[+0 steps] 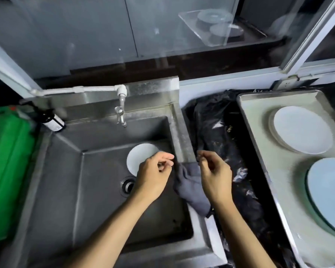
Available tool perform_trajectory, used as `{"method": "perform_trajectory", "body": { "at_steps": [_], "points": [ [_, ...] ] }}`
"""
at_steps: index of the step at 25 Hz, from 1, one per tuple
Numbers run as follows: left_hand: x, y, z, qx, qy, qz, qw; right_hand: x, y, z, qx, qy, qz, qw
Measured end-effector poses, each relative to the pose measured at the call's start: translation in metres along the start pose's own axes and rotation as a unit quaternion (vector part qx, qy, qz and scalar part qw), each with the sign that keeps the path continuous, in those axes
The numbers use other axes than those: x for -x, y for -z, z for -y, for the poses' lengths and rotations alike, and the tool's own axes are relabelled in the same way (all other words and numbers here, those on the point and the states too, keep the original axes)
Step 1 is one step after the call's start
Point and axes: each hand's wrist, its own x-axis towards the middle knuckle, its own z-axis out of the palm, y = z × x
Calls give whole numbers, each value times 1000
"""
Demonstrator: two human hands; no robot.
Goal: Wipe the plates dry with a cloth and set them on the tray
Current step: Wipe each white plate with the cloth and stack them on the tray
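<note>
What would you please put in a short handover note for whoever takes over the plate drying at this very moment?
Left hand: over the sink, fingers loosely curled, holding nothing.
Right hand: over the sink's right rim, also empty.
Grey cloth: draped over the sink's right rim, between the hands.
Done: a stack of white plates and a stack of pale blue plates sit on the metal tray at right.
Left: one white plate lies in the sink basin. Pick up the cloth, wipe that plate dry and set it on the tray.
</note>
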Motion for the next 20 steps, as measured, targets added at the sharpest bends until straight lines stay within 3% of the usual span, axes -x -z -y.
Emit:
{"method": "perform_trajectory", "body": {
  "at_steps": [9,15,20],
  "points": [
    [20,119,122,-8,38,16,999,101,-137,0,33,-35,17,999],
    [1,120,202,51,126,-16,991,89,-193,-40,57,-99,63,991],
    [-52,92,272,60,138,-51,987,44,-248,-106,55,-128,67,988]
  ]
}}
